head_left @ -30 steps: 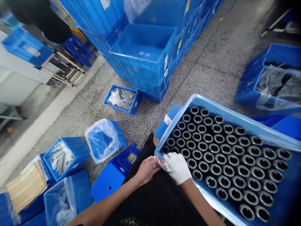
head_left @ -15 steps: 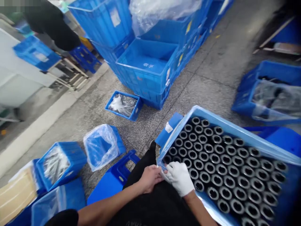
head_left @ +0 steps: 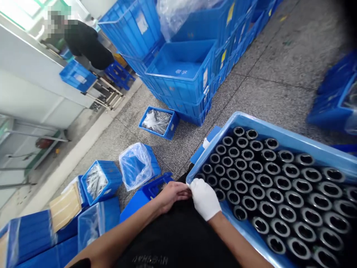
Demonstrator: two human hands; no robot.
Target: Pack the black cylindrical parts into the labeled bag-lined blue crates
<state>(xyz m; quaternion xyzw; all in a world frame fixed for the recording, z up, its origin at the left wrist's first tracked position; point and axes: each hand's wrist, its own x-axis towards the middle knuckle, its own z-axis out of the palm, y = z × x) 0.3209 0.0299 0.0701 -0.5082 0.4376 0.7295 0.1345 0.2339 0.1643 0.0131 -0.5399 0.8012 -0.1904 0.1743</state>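
Leftmost, tan sheets (head_left: pixel 67 206) lie beside a blue bin of pale pieces (head_left: pixel 96 181), with a bag-lined bin (head_left: pixel 135 173) just right of them. Next comes the bare left hand (head_left: pixel 172 195), fingers curled toward the left corner of the blue crate (head_left: pixel 281 138). The white-gloved right hand (head_left: pixel 205 197) meets it at that corner, fingers bent inward. Both grips look gathered, but the tips are hidden, so I cannot tell whether they pinch the crate's film-like edge or the glove itself. Rightward, dark tubes (head_left: pixel 287 221) stand upright in rows inside the crate, untouched. The step in hand seems to be a small two-handed adjustment at the corner; the next move probably calls for close fingertip control, clear of the tubes.
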